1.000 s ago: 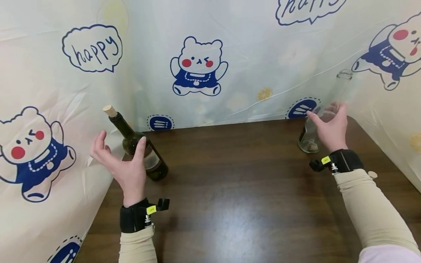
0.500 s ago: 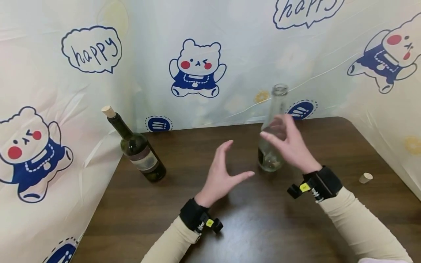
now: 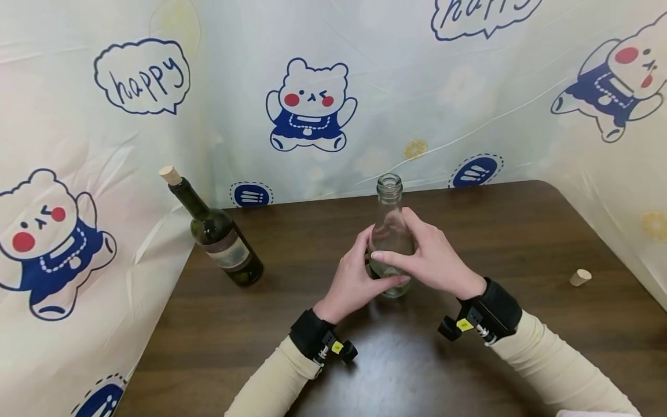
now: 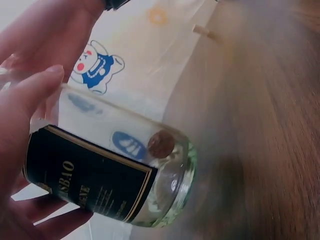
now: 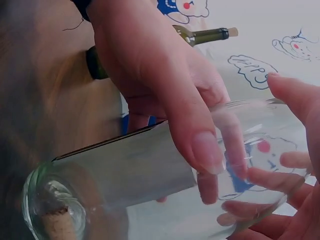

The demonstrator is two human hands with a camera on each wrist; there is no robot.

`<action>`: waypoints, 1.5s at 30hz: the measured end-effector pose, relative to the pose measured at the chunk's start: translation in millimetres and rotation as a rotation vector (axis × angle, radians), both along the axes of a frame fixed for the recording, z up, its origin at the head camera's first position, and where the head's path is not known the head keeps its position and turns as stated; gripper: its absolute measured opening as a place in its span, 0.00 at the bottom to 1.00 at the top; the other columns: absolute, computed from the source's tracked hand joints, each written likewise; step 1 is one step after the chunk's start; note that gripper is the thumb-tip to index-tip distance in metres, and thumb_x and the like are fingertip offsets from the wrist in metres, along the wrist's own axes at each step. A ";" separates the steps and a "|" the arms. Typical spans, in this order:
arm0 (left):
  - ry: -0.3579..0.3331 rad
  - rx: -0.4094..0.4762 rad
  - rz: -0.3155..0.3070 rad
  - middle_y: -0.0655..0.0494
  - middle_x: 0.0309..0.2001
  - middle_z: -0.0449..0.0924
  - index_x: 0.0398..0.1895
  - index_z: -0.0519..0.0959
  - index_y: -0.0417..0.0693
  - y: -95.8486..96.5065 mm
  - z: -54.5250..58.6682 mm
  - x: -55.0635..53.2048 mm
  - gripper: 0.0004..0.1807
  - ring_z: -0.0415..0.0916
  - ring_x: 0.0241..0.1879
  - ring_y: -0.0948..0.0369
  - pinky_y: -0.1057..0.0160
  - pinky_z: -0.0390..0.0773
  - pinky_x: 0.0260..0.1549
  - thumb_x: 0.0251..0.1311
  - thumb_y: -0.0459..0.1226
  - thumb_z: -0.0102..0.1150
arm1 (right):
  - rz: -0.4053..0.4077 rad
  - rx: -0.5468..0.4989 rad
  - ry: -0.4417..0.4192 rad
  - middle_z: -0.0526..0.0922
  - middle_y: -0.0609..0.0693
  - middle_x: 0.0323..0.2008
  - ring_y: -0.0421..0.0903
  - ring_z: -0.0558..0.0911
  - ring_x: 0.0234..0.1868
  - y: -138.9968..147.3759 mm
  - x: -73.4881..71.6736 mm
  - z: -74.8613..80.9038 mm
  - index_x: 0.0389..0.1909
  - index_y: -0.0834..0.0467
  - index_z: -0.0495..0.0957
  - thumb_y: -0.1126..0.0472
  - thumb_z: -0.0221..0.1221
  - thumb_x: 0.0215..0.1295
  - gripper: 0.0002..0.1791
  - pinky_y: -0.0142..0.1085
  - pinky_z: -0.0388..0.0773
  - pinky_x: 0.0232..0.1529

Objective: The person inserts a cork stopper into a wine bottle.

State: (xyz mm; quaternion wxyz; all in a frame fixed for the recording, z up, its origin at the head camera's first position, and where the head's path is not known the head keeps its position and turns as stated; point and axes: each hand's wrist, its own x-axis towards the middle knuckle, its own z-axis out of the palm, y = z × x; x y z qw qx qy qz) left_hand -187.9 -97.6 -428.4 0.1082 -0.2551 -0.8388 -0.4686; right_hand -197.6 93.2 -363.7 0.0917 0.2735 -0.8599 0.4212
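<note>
A clear glass bottle (image 3: 389, 202) with an open mouth is at the middle of the table, between my two hands. My left hand (image 3: 350, 285) grips its lower body, thumb across the near side. Higher up, my right hand (image 3: 440, 262) curls round the body, its thumb crossing above the left thumb. The left wrist view shows a dark label (image 4: 90, 175) with gold print on the bottle. A brown cork (image 5: 59, 225) lies inside the bottle at its base, seen through the glass in the right wrist view.
A dark green wine bottle (image 3: 226, 246) with a cork in its neck stands at the left. One loose cork (image 3: 581, 277) sits on the brown table (image 3: 495, 370) at the right. A printed curtain (image 3: 234, 139) hangs behind the table and at both sides.
The right hand has brought the clear bottle from the far right to the middle. My left hand has left the green bottle, moved right and taken hold of the clear one.
</note>
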 end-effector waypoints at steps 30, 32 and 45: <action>-0.112 -0.017 -0.040 0.62 0.67 0.75 0.77 0.55 0.64 -5.3 -9.0 -3.6 0.53 0.73 0.65 0.64 0.50 0.77 0.60 0.50 0.61 0.72 | -0.221 0.056 -0.122 0.82 0.55 0.64 0.55 0.81 0.60 97.0 8.7 -8.9 0.68 0.51 0.77 0.43 0.59 0.71 0.29 0.54 0.78 0.57; -0.116 -0.020 -0.043 0.62 0.67 0.75 0.78 0.55 0.63 -5.0 -8.6 -3.3 0.53 0.71 0.67 0.64 0.49 0.75 0.62 0.51 0.61 0.71 | -0.401 0.049 -0.148 0.80 0.59 0.65 0.56 0.78 0.61 126.8 14.1 -0.9 0.70 0.52 0.75 0.41 0.59 0.70 0.33 0.47 0.75 0.54; -0.108 -0.013 -0.050 0.62 0.66 0.75 0.77 0.56 0.57 -3.1 -10.0 -4.5 0.53 0.72 0.66 0.63 0.49 0.76 0.62 0.51 0.59 0.72 | -0.902 0.079 -0.479 0.67 0.83 0.64 0.73 0.71 0.59 265.7 38.9 -26.0 0.76 0.77 0.53 0.42 0.56 0.70 0.51 0.40 0.71 0.36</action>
